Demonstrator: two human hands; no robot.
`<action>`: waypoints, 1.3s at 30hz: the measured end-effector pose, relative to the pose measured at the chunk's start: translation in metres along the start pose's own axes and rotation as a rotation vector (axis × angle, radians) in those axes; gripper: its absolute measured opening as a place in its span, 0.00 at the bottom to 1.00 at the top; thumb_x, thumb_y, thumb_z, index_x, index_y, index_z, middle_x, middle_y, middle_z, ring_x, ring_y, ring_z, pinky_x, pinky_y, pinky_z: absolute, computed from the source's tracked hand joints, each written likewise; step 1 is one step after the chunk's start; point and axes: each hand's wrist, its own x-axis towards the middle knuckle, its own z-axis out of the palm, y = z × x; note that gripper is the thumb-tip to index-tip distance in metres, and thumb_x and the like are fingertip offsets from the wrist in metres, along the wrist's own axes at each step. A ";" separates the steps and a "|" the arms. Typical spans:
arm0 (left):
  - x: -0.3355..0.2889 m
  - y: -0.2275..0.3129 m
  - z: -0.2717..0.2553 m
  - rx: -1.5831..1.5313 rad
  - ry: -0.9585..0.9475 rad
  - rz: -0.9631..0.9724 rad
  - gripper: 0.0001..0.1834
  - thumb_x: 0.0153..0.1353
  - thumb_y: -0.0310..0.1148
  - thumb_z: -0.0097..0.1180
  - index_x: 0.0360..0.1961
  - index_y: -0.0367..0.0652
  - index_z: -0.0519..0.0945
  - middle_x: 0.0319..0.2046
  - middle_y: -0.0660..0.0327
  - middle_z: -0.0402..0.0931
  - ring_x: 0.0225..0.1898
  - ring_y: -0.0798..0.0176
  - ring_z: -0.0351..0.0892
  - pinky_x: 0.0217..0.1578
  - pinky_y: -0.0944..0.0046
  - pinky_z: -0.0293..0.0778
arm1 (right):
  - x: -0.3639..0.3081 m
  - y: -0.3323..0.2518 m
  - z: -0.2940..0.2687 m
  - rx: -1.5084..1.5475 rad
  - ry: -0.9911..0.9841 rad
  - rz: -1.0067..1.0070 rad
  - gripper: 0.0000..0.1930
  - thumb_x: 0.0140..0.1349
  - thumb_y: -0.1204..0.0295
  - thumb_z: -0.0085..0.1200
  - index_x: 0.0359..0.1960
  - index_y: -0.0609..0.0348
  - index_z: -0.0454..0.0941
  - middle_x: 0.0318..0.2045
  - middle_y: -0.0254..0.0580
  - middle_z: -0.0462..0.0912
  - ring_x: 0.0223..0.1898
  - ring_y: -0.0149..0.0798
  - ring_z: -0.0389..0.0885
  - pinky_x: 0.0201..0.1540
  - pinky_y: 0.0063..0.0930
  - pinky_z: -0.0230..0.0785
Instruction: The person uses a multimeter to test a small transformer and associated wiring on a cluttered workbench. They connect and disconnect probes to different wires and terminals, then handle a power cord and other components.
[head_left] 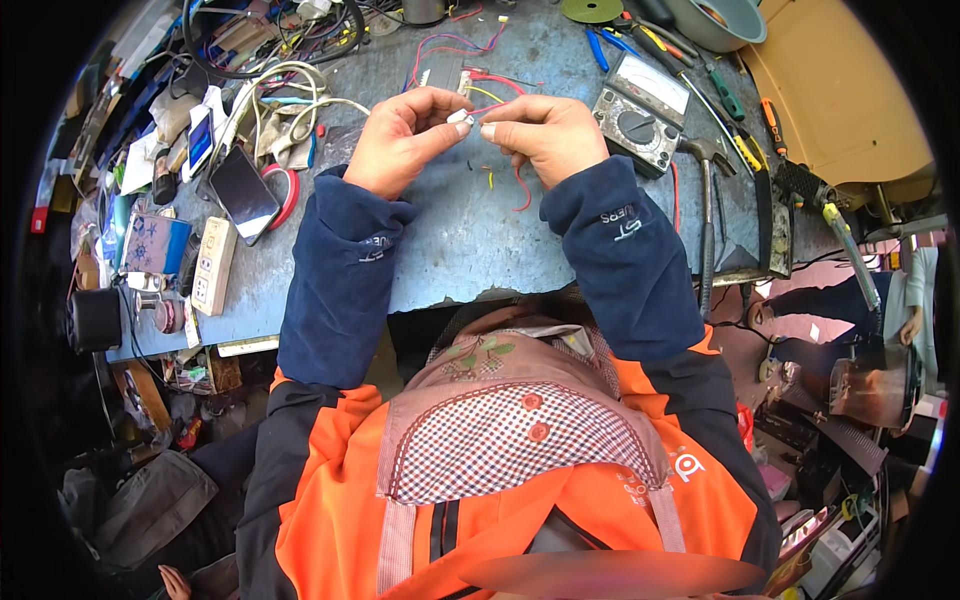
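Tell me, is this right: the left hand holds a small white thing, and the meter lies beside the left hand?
Not quite: the meter lies beside the right hand, as the head view shows. The left hand does hold a small white thing.

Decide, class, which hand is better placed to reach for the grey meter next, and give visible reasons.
Probably the right hand: the grey meter lies just to its right. The left hand is farther away and pinches a small white connector. Whether the right also holds something is unclear.
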 end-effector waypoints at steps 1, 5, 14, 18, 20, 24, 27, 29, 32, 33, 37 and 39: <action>0.000 0.001 0.001 0.001 0.002 -0.003 0.17 0.65 0.24 0.65 0.55 0.33 0.82 0.45 0.61 0.84 0.46 0.71 0.81 0.50 0.69 0.76 | 0.000 0.000 0.000 -0.013 0.036 -0.016 0.09 0.61 0.73 0.68 0.41 0.63 0.88 0.33 0.34 0.86 0.31 0.26 0.79 0.33 0.21 0.71; 0.000 0.001 0.005 -0.005 0.019 0.013 0.17 0.65 0.25 0.66 0.54 0.34 0.82 0.44 0.62 0.84 0.44 0.72 0.80 0.49 0.70 0.75 | 0.004 0.014 0.006 -0.157 0.238 -0.309 0.06 0.57 0.76 0.69 0.36 0.64 0.89 0.30 0.37 0.85 0.29 0.29 0.81 0.32 0.23 0.73; 0.000 -0.001 0.008 -0.021 0.010 0.017 0.15 0.63 0.24 0.66 0.51 0.34 0.83 0.42 0.64 0.84 0.41 0.74 0.79 0.44 0.71 0.75 | 0.002 0.015 0.016 -0.313 0.267 -0.457 0.05 0.57 0.79 0.68 0.35 0.64 0.88 0.31 0.37 0.84 0.32 0.28 0.82 0.35 0.23 0.74; -0.001 -0.002 0.008 -0.039 0.028 0.010 0.14 0.62 0.23 0.65 0.49 0.33 0.84 0.40 0.65 0.84 0.39 0.75 0.79 0.43 0.72 0.74 | 0.004 0.016 0.015 -0.324 0.240 -0.494 0.05 0.57 0.79 0.67 0.35 0.64 0.89 0.32 0.38 0.84 0.32 0.29 0.83 0.35 0.24 0.75; 0.001 -0.004 0.008 -0.050 0.039 0.009 0.13 0.62 0.23 0.64 0.48 0.33 0.84 0.40 0.65 0.85 0.39 0.75 0.79 0.42 0.72 0.74 | 0.003 0.014 0.015 -0.330 0.234 -0.493 0.05 0.56 0.79 0.67 0.35 0.64 0.89 0.32 0.38 0.85 0.32 0.29 0.83 0.36 0.24 0.75; -0.001 -0.001 0.009 -0.068 0.050 -0.001 0.13 0.61 0.22 0.64 0.47 0.33 0.84 0.39 0.64 0.85 0.38 0.74 0.80 0.41 0.72 0.75 | 0.001 0.012 0.016 -0.325 0.198 -0.481 0.05 0.56 0.80 0.67 0.35 0.64 0.89 0.33 0.39 0.85 0.32 0.29 0.83 0.36 0.24 0.75; -0.002 0.002 0.008 -0.057 0.048 -0.019 0.13 0.61 0.22 0.63 0.47 0.33 0.84 0.39 0.64 0.85 0.38 0.74 0.80 0.41 0.72 0.75 | 0.001 0.012 0.016 -0.363 0.173 -0.501 0.06 0.56 0.81 0.67 0.36 0.63 0.89 0.33 0.39 0.85 0.33 0.29 0.83 0.36 0.24 0.75; -0.002 0.003 0.008 -0.047 0.047 -0.026 0.13 0.61 0.22 0.63 0.47 0.33 0.85 0.39 0.64 0.85 0.38 0.74 0.80 0.41 0.71 0.75 | 0.002 0.015 0.015 -0.339 0.154 -0.523 0.05 0.56 0.81 0.66 0.35 0.63 0.89 0.33 0.39 0.85 0.33 0.30 0.83 0.36 0.24 0.75; -0.004 0.002 0.010 0.015 0.041 -0.035 0.13 0.61 0.21 0.63 0.48 0.33 0.85 0.39 0.63 0.86 0.38 0.74 0.80 0.41 0.71 0.76 | 0.007 0.024 0.014 -0.418 0.179 -0.611 0.05 0.55 0.79 0.65 0.34 0.60 0.88 0.31 0.43 0.85 0.31 0.40 0.84 0.34 0.31 0.77; -0.006 0.002 0.011 0.079 0.033 -0.039 0.14 0.61 0.21 0.63 0.48 0.33 0.85 0.39 0.63 0.86 0.39 0.74 0.80 0.42 0.70 0.76 | 0.008 0.026 0.014 -0.463 0.196 -0.650 0.05 0.55 0.78 0.64 0.33 0.59 0.88 0.30 0.45 0.85 0.30 0.45 0.85 0.34 0.35 0.77; -0.002 0.003 0.012 0.057 0.011 -0.018 0.14 0.61 0.21 0.64 0.49 0.32 0.84 0.40 0.62 0.86 0.40 0.73 0.81 0.43 0.69 0.77 | 0.007 0.022 0.010 -0.636 0.211 -0.708 0.05 0.54 0.76 0.66 0.34 0.58 0.88 0.31 0.46 0.84 0.31 0.50 0.84 0.35 0.38 0.77; -0.004 0.001 0.008 0.110 -0.027 -0.027 0.16 0.61 0.22 0.64 0.50 0.33 0.84 0.42 0.61 0.86 0.43 0.72 0.81 0.47 0.68 0.77 | 0.007 0.020 0.008 -0.667 0.182 -0.721 0.07 0.54 0.79 0.68 0.36 0.59 0.88 0.32 0.46 0.84 0.31 0.47 0.84 0.35 0.34 0.77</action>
